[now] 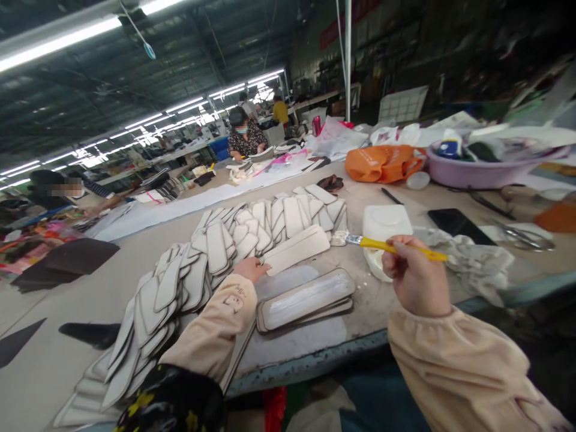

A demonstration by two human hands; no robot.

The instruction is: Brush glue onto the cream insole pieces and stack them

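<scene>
My right hand (pixel 416 276) is closed around the yellow handle of a paintbrush (pixel 382 244), whose whitish bristles point left. My left hand (pixel 252 270) pinches the near-left end of a long pale panel with rounded corners (pixel 299 249). The brush tip is close to that panel's right end; whether they touch I cannot tell. In front lies a small stack of similar panels (pixel 306 300), the top one streaked with wet-looking white. Overlapping pale pieces (pixel 216 246) spread in a long heap beyond and left of my left hand. A white plastic container (pixel 387 222) stands beyond the brush.
A crumpled whitish cloth (pixel 477 258), scissors (pixel 524 237) and a black flat object (pixel 461 225) lie on the right. Farther back are an orange bag (pixel 382 163) and a purple basin (pixel 481 168) full of items. Co-workers (pixel 245 135) sit across the table.
</scene>
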